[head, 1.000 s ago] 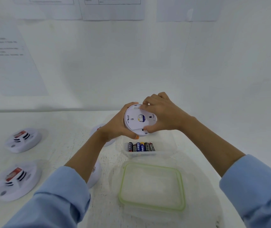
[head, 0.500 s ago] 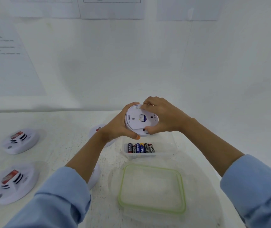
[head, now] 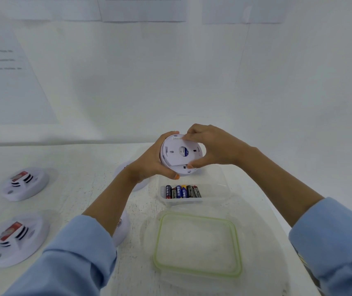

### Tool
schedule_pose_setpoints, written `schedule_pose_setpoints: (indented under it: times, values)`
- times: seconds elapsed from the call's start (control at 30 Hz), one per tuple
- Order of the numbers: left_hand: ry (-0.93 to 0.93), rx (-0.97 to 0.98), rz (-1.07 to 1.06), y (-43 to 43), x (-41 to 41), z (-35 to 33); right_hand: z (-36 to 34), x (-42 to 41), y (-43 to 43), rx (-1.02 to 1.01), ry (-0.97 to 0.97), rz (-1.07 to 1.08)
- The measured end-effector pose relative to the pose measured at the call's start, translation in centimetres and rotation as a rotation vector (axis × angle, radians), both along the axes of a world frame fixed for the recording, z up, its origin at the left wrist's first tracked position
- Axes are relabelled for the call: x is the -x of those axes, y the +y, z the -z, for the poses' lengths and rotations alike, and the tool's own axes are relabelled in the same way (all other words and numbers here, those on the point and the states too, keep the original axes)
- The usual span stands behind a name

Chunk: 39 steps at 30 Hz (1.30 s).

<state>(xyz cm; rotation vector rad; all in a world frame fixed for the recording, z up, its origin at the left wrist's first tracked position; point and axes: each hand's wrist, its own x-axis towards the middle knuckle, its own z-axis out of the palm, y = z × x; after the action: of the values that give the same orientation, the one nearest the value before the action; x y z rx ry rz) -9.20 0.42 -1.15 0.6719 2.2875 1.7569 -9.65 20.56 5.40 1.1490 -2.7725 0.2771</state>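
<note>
A round white smoke detector (head: 178, 154) is held up above the table with its back plate facing me. My left hand (head: 149, 162) grips its left rim from behind and below. My right hand (head: 211, 146) grips the right side, fingers curled over the top edge and thumb on the lower edge. Just below, a clear plastic container (head: 215, 190) holds several AA batteries (head: 183, 191) lying side by side.
A clear lid with a green seal (head: 197, 244) lies in front of the container. Two white detectors (head: 24, 183) (head: 14, 238) with red labels lie at the left. Two more detectors (head: 121, 229) are partly hidden under my left forearm. A white wall with papers stands behind.
Both hands have turned the detector's parts slightly against each other; the back plate's markings have rotated a little. The hands stay in the same place above the container.
</note>
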Motion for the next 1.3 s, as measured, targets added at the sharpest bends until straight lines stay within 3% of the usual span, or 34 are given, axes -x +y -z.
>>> schedule_pose_setpoints:
  times: [0.43, 0.77, 0.93, 1.3]
  values:
    - [0.006, 0.0, 0.03, -0.2, 0.3, 0.2, 0.4, -0.4, 0.1, 0.194, -0.111, 0.029]
    - [0.025, 0.018, 0.033, -0.1, 0.4, -0.1, 0.7, -0.4, 0.2, 0.235, -0.082, 0.037]
    - [-0.033, -0.007, 0.036, -0.2, 0.4, 0.3, 0.1, -0.7, 0.8, 0.365, -0.135, 0.04]
    - [-0.039, -0.063, 0.02, -0.8, -0.6, 0.1, 0.3, -1.4, 2.3, 0.343, -0.17, 0.099]
